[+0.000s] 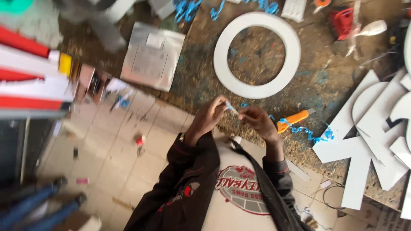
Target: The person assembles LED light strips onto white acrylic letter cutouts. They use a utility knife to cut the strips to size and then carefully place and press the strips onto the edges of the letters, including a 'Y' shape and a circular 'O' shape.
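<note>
- Both my hands meet above the tabletop [201, 77] edge; left hand [208, 116] and right hand [257, 121] each pinch an end of a thin blue strip [231, 108].
- The strip looks light, soft and easily torn, so I judge fingertip holds near its ends are best.
- An orange knife [293, 120] lies just beside my right hand.

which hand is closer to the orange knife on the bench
Right. The right hand is just left of the orange knife in view; the left hand is farther off, beyond the strip both pinch.
</note>
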